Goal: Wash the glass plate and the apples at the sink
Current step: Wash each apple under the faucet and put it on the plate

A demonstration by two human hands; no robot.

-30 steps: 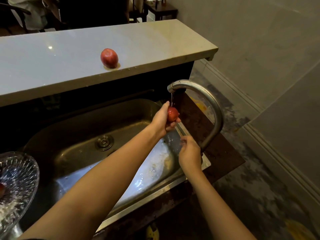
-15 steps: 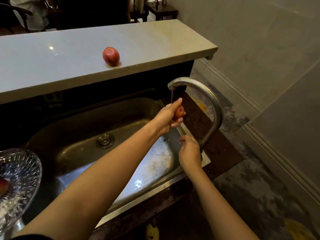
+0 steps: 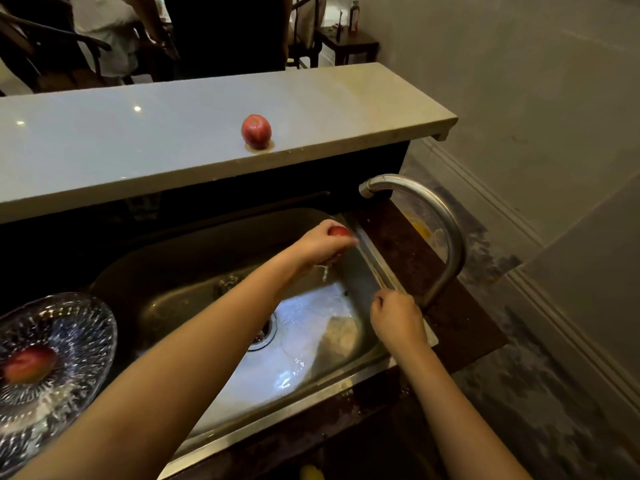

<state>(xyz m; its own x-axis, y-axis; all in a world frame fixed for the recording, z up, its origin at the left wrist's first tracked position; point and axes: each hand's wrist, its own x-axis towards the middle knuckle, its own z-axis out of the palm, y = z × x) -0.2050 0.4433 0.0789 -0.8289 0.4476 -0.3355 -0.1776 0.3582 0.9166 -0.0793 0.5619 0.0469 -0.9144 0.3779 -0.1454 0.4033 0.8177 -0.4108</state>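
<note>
Your left grip [image 3: 323, 244] wraps the apple [image 3: 340, 231] over the sink's [image 3: 187, 258] far right corner, so turn it firmly beneath the tap [image 3: 446, 230], whose base hides your right grip's [image 3: 398, 318] hold.

2 bare forearms [image 3: 194, 358] (bare hands [image 3: 398, 318] too)

A long pale glossy stone counter [image 3: 173, 143] spans the upper left and centre. A round red apple [image 3: 256, 130] stands near its front edge in a small wet patch. At centre right, a dark brown mottled worktop [image 3: 460, 327] carries a stainless steel sink [image 3: 322, 344] and a curved steel tap [image 3: 446, 230]. The support under the clear ribbed glass plate [image 3: 86, 327] at lower left is hidden.
</note>
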